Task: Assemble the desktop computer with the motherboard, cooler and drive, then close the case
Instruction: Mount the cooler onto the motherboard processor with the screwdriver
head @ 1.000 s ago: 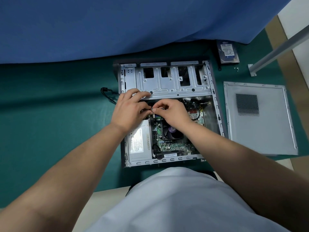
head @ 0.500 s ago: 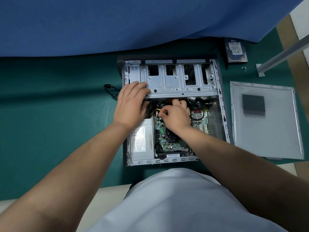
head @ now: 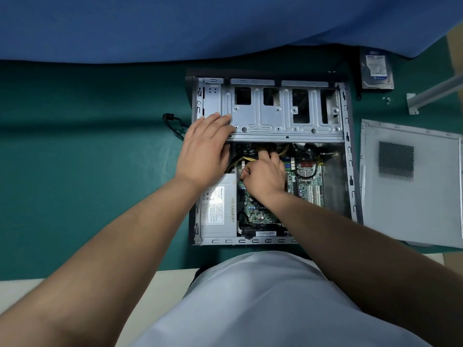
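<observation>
Left hand (head: 204,151) rests flat on drive cage (head: 283,113); right hand (head: 265,175) pinches yellow cable (head: 246,159) directly over motherboard (head: 258,211).

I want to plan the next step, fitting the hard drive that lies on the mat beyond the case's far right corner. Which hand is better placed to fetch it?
Probably the right hand: it is on the same side as the hard drive, though it is busy among the yellow cables. The left hand rests on the drive cage, farther away.
</observation>
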`<state>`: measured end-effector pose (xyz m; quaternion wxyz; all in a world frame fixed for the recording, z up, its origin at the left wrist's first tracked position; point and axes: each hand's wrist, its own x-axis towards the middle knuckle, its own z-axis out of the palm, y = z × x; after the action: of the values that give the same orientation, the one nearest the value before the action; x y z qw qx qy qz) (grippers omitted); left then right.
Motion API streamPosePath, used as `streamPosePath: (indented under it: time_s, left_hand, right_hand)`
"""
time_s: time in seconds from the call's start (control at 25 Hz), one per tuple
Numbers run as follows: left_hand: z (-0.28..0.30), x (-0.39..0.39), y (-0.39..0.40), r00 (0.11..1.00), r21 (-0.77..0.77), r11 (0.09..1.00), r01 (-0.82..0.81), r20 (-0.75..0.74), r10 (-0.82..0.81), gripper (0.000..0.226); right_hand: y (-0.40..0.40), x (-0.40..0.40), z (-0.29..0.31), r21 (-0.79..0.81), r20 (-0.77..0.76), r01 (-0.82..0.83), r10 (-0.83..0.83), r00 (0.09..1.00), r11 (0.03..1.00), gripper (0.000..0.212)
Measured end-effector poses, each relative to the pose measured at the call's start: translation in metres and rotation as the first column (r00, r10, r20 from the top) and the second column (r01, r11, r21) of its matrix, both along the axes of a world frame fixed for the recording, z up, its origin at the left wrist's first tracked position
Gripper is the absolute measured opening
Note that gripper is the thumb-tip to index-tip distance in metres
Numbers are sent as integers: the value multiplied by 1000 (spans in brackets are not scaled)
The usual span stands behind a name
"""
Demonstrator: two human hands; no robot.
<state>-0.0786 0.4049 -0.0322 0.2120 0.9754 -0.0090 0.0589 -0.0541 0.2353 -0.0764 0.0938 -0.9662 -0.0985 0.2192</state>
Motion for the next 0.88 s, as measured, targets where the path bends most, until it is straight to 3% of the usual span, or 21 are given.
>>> streamPosePath:
  time_s: [0.88]
  left_hand:
    - [4,0,0,1000,18,1000,-1,-14,1,41]
  right_hand:
    - [3,1,4,-34,-41,15,-17,999,999,15]
